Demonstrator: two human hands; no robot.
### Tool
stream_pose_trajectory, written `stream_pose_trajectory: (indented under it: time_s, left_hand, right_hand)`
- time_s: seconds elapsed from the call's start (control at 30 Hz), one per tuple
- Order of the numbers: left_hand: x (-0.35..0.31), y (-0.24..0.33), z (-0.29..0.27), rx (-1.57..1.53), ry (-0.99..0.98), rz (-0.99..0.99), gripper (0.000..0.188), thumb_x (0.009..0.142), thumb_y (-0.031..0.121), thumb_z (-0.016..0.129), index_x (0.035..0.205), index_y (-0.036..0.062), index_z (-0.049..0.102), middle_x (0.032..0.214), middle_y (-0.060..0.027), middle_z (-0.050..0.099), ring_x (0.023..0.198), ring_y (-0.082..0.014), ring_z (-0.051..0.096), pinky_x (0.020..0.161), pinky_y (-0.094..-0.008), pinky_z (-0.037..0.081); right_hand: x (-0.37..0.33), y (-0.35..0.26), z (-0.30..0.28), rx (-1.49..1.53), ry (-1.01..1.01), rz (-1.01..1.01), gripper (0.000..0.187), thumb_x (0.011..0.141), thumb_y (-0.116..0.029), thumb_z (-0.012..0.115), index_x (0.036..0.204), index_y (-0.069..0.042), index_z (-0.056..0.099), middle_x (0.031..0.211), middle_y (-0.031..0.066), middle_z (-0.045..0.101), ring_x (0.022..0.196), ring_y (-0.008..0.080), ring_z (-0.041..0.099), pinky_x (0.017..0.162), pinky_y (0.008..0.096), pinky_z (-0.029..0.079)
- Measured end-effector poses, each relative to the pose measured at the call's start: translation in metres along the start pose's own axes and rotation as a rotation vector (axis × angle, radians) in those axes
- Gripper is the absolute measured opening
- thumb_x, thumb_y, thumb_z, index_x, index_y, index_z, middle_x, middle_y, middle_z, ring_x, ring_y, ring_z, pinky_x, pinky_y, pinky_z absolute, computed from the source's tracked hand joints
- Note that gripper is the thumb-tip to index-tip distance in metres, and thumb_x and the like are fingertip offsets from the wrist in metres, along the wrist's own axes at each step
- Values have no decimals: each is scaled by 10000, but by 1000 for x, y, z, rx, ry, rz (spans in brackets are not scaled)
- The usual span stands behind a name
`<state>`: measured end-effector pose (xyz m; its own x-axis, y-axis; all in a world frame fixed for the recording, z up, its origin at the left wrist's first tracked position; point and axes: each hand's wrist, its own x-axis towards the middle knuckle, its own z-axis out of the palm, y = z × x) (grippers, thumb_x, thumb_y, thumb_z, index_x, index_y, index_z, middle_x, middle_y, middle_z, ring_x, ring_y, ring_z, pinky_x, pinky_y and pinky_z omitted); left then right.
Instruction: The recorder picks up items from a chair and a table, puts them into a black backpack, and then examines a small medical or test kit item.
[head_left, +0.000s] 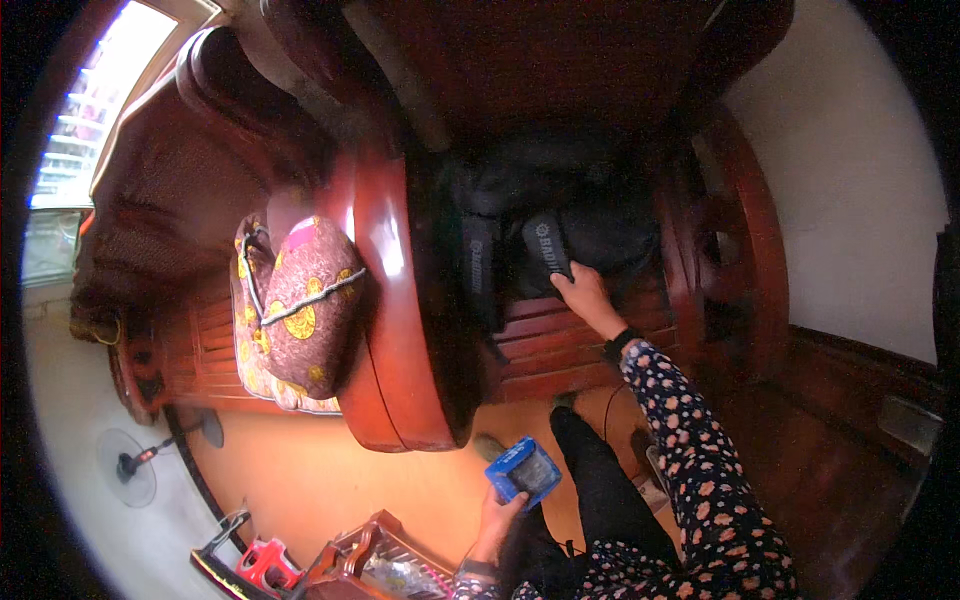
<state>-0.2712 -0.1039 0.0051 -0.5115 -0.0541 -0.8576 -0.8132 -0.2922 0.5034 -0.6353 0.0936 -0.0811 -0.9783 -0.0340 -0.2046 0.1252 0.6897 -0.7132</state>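
Clasping a small blue box (524,468) in the left grip (497,515), thumb and fingers closed on its near end, above the orange floor (290,455) and just beside a black-trousered leg (600,475). Reaching forward with the right grip (590,298), closed on the lower end of a broad black strap (545,240) with pale lettering. Lying to the right of a second lettered strap (478,265), against a bulky black bag (610,235), probably a backpack, too dark to make out in full. Resting on the slatted seat (560,345) of a dark red wooden armchair (385,290), between its armrests. Clad in a dark floral-print sleeve (690,440), with a black wristband (622,345) at the right wrist. Flanked at left by a wooden settee (205,335) bearing a brown cushion (318,310) with yellow medallions and pale piping. Lit from upper left by a bright window (100,110). Bordered at lower left by a red plastic stool (267,566), near a low piece of wooden furniture (345,558).
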Motion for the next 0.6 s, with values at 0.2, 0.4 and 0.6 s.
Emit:
stream_pose_trajectory:
  time_s: [0.2, 0.4, 0.6]
  left_hand:
    - [-10, 22, 4, 107, -90, 77, 429, 807, 43, 646, 1203, 13, 486, 1096, -59, 595, 989, -161, 556, 904, -299, 433]
    - [-52, 33, -21, 152, -122, 131, 454, 781, 136, 708, 1160, 7, 494, 1045, -72, 594, 938, -169, 570, 848, -309, 463]
    - [-108, 33, -79, 147, -163, 192, 514, 759, 141, 731, 1190, 18, 480, 1063, -71, 591, 958, -175, 572, 848, -325, 479]
  right_hand:
    - [-60, -81, -127, 315, 131, -74, 242, 863, -225, 609, 914, 11, 601, 686, 87, 577, 630, 137, 526, 597, 317, 438]
    - [-232, -152, -199, 427, 175, 160, 233, 864, -201, 604, 853, 31, 584, 713, 23, 555, 671, 104, 501, 616, 298, 442]
    - [-396, -224, -222, 161, -78, 32, 207, 810, -191, 643, 830, 11, 599, 704, 113, 593, 640, 190, 573, 598, 330, 459]
